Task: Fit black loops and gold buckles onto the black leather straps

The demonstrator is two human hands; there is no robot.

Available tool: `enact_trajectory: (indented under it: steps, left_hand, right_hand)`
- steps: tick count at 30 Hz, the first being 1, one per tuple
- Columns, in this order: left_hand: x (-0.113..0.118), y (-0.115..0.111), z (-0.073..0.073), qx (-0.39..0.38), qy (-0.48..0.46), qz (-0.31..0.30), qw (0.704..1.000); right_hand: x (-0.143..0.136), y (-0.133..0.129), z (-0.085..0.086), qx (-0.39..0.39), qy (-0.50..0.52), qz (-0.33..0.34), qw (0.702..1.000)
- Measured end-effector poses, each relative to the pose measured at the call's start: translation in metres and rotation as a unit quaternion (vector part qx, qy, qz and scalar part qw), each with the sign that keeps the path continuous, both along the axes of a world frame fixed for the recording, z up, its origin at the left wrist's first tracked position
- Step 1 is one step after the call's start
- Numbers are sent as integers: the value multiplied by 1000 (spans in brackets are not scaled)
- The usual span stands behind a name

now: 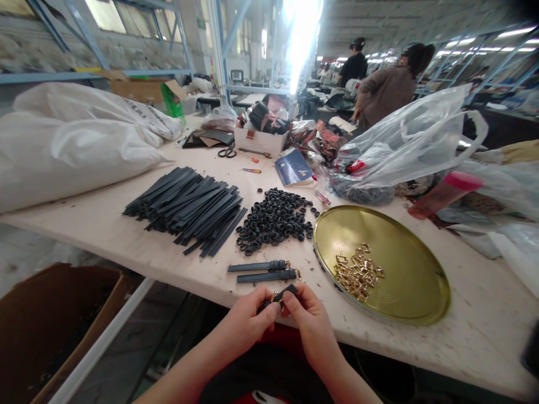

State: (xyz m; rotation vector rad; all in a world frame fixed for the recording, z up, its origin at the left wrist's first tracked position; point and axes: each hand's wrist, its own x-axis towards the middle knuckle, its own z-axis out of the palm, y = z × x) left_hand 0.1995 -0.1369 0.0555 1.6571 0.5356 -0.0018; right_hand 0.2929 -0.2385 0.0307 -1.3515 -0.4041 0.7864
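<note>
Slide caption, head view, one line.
Left hand and right hand hold a dark strap near piled straps, black loops and golden fittings on a tray.

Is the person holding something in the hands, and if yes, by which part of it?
A dark strap, pinched by the left hand and right hand near its gold-coloured metal piece; the exact grip is partly hidden.

Left hand (251, 315) and right hand (312, 310) close together, fingers (263, 294) bent inward.

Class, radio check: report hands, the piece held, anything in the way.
Left hand and right hand pinching a dark strap. Nothing seen blocking; two buckled straps lie just beyond, tray to the right.
</note>
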Motion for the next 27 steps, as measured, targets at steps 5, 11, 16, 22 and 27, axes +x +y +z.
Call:
enact_trajectory:
  steps: [5,11,16,22,27]
  left_hand:
    - [1,-3,-1,-30,4,18,999]
    - [5,-4,-10,-80,18,46,996]
    - [3,-6,-1,-12,22,39,999]
    - [-2,4,8,-9,51,-13,999]
    - [18,20,-7,25,52,16,998]
  right_hand:
    - [2,2,-2,-8,-32,-20,999]
    - [2,-6,-6,-42,-239,-23,970]
    - [3,-16,-2,-34,-374,23,927]
    - [12,-7,3,-110,-185,73,974]
    - [21,7,-4,-115,-180,67,975]
